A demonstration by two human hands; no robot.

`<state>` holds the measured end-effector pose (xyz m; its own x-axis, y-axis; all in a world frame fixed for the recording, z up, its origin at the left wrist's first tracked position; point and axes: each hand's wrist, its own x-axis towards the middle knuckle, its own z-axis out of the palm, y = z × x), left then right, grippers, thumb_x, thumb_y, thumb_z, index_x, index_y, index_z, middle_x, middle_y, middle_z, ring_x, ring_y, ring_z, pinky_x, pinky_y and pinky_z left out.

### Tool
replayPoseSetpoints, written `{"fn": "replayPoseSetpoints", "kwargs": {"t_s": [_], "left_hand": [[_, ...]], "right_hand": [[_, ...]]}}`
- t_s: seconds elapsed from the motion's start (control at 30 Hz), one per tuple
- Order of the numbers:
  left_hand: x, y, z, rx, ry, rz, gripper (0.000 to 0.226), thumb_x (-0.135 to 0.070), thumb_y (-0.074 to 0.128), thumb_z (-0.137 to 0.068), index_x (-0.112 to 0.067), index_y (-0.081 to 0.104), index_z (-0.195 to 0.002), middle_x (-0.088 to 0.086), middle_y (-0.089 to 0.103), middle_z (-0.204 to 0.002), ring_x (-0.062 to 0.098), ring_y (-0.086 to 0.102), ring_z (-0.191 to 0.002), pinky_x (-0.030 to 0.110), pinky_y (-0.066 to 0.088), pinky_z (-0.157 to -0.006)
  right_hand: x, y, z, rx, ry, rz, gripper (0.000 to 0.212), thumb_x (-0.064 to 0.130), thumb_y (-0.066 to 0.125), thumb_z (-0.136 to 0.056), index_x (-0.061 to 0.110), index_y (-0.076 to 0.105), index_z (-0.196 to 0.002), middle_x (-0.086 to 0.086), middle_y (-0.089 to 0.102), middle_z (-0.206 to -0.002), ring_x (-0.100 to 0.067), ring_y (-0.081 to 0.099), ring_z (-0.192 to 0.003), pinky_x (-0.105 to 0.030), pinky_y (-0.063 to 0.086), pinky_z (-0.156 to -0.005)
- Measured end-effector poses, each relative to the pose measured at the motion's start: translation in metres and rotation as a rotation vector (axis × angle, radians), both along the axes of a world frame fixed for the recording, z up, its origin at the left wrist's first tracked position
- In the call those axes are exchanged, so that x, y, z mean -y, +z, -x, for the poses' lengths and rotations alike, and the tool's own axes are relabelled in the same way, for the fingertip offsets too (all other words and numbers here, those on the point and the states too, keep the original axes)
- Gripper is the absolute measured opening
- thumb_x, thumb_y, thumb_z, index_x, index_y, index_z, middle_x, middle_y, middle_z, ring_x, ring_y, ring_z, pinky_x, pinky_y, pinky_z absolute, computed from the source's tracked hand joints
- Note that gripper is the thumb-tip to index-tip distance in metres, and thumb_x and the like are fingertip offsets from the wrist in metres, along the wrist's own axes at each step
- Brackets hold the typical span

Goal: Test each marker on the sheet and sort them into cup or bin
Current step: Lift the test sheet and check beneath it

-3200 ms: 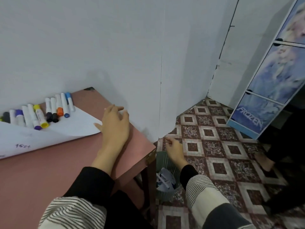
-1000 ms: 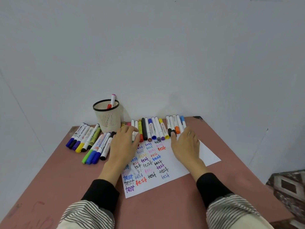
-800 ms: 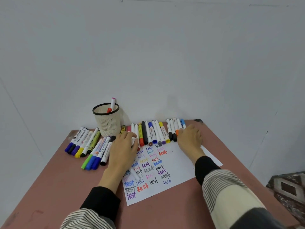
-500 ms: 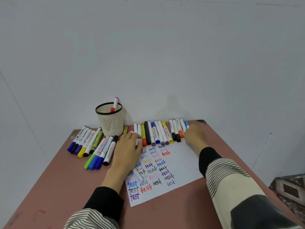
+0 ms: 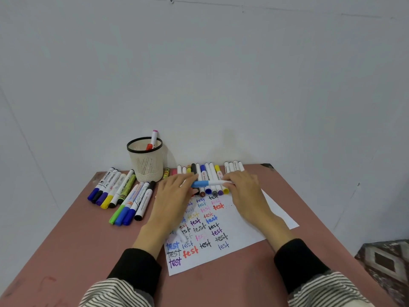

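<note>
Now both my forearms reach forward over the sheet (image 5: 239,238) on the bench (image 5: 66,251). My right hand (image 5: 243,191) and left hand (image 5: 174,193) share one blue marker (image 5: 208,183), held level just above the marker row (image 5: 210,173): left grip pinches the cap end, right grip pinches the white barrel. Cup (image 5: 145,160) stands back left, one marker inside.
</note>
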<state>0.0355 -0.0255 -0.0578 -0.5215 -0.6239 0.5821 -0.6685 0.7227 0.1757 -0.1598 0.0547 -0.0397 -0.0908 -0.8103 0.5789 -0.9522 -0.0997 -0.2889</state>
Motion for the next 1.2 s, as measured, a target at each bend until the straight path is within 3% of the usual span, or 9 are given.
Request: {"fn": "replayPoseSetpoints", "kwargs": {"t_s": [0.2, 0.33, 0.47, 0.53, 0.77, 0.97, 1.03, 1.13, 1.2], "left_hand": [[-0.007, 0.004, -0.002, 0.008, -0.003, -0.014, 0.03, -0.029, 0.043, -0.101, -0.027, 0.057, -0.128, -0.009, 0.065, -0.116, 0.014, 0.052, -0.102, 0.03, 0.026, -0.094], [-0.007, 0.003, -0.002, -0.003, -0.059, -0.007, 0.022, -0.024, 0.052, -0.098, -0.024, 0.064, -0.117, -0.007, 0.068, -0.106, 0.016, 0.055, -0.093, 0.031, 0.027, -0.086], [-0.008, 0.003, 0.0, 0.056, -0.132, -0.025, 0.03, -0.034, 0.047, -0.099, -0.024, 0.06, -0.124, -0.009, 0.063, -0.11, 0.012, 0.052, -0.097, 0.028, 0.028, -0.086], [-0.009, 0.004, -0.001, 0.032, -0.145, -0.025, 0.028, -0.034, 0.049, -0.098, -0.023, 0.064, -0.119, -0.007, 0.066, -0.105, 0.013, 0.053, -0.092, 0.028, 0.028, -0.082], [-0.009, 0.006, -0.005, 0.004, -0.143, -0.008, 0.019, -0.022, 0.06, -0.094, -0.021, 0.069, -0.11, -0.006, 0.069, -0.096, 0.014, 0.056, -0.085, 0.028, 0.026, -0.078], [-0.01, 0.01, -0.008, -0.156, 0.006, -0.104, 0.021, -0.024, 0.049, -0.099, -0.021, 0.059, -0.117, -0.008, 0.066, -0.09, 0.009, 0.055, -0.074, 0.027, 0.04, -0.075], [-0.006, 0.009, -0.01, -0.335, 0.048, -0.227, 0.021, -0.028, 0.043, -0.101, -0.02, 0.052, -0.118, -0.008, 0.067, -0.091, 0.008, 0.058, -0.066, 0.028, 0.045, -0.06], [-0.006, 0.006, -0.01, -0.546, 0.052, -0.372, 0.018, -0.035, 0.034, -0.103, -0.023, 0.043, -0.113, -0.008, 0.066, -0.09, 0.012, 0.06, -0.063, 0.037, 0.051, -0.057], [-0.007, 0.005, -0.008, -0.606, 0.047, -0.402, 0.017, -0.035, 0.032, -0.104, -0.023, 0.041, -0.112, -0.007, 0.063, -0.086, 0.017, 0.06, -0.064, 0.042, 0.051, -0.06]], "right_hand": [[0.001, -0.017, -0.004, -0.333, -0.003, 0.101, 0.021, 0.009, 0.062, -0.09, 0.017, 0.063, -0.11, 0.004, 0.066, -0.095, -0.018, 0.06, -0.087, -0.033, 0.032, -0.091], [0.002, -0.02, -0.013, -0.411, 0.125, 0.013, 0.029, 0.02, 0.043, -0.098, 0.009, 0.061, -0.117, -0.004, 0.063, -0.094, -0.02, 0.059, -0.079, -0.032, 0.051, -0.064], [-0.005, -0.015, -0.014, -0.418, 0.09, -0.005, 0.019, 0.032, 0.042, -0.1, 0.018, 0.054, -0.104, 0.003, 0.055, -0.072, -0.012, 0.041, -0.052, -0.021, 0.022, -0.04], [-0.008, -0.013, -0.016, -0.44, 0.081, -0.043, 0.03, 0.038, 0.029, -0.101, 0.02, 0.052, -0.103, 0.005, 0.053, -0.065, -0.011, 0.037, -0.047, -0.021, 0.016, -0.041], [-0.013, -0.008, -0.019, -0.412, 0.048, -0.191, 0.042, 0.048, 0.02, -0.104, 0.028, 0.041, -0.134, 0.001, 0.061, -0.082, -0.019, 0.056, -0.066, -0.033, 0.039, -0.056], [-0.015, -0.003, -0.016, 0.077, 0.064, -0.209, 0.02, 0.028, 0.032, -0.105, 0.026, 0.035, -0.125, 0.007, 0.045, -0.067, -0.009, 0.039, -0.052, -0.028, 0.034, -0.051], [-0.014, -0.002, -0.01, 0.454, 0.089, -0.146, 0.018, 0.017, 0.034, -0.104, 0.031, 0.043, -0.11, 0.0, 0.05, -0.075, -0.012, 0.041, -0.056, -0.023, 0.034, -0.051], [-0.013, 0.009, -0.008, 1.172, 0.229, -0.065, 0.027, 0.007, 0.041, -0.101, 0.023, 0.061, -0.106, -0.009, 0.069, -0.095, -0.018, 0.061, -0.07, -0.025, 0.05, -0.059], [-0.012, 0.01, -0.005, 1.282, 0.252, -0.034, 0.023, 0.002, 0.052, -0.096, 0.017, 0.064, -0.109, -0.005, 0.072, -0.094, -0.017, 0.064, -0.072, -0.026, 0.053, -0.062]]}}
